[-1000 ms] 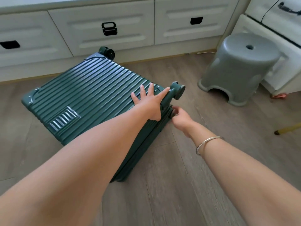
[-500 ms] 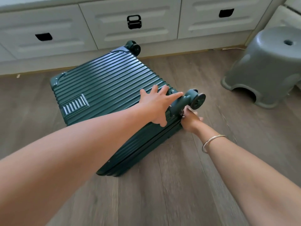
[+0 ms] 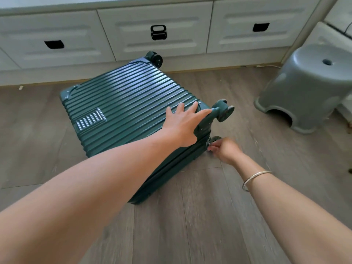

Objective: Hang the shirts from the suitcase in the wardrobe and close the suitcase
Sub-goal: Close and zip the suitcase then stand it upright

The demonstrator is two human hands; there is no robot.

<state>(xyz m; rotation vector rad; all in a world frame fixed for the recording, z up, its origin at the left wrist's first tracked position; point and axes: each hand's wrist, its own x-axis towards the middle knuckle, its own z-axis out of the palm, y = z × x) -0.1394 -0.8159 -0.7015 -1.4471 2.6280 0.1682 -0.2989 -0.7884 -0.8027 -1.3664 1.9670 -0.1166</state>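
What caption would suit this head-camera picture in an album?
Left hand flat on a green suitcase lying on the floor, right hand at its lower corner beside a wheel.

A room in a home, most likely a bedroom, is showing here. A row of white drawers [image 3: 247, 33] with black recessed handles [image 3: 158, 32] is running along the far wall at floor level. Grey wood-look planks are covering the floor [image 3: 190, 229]. A grey plastic stool [image 3: 308, 88] is standing at the right, beside more white furniture [image 3: 336, 14]. A dark green ribbed suitcase [image 3: 122, 103] is lying flat on the floor in front of the drawers.
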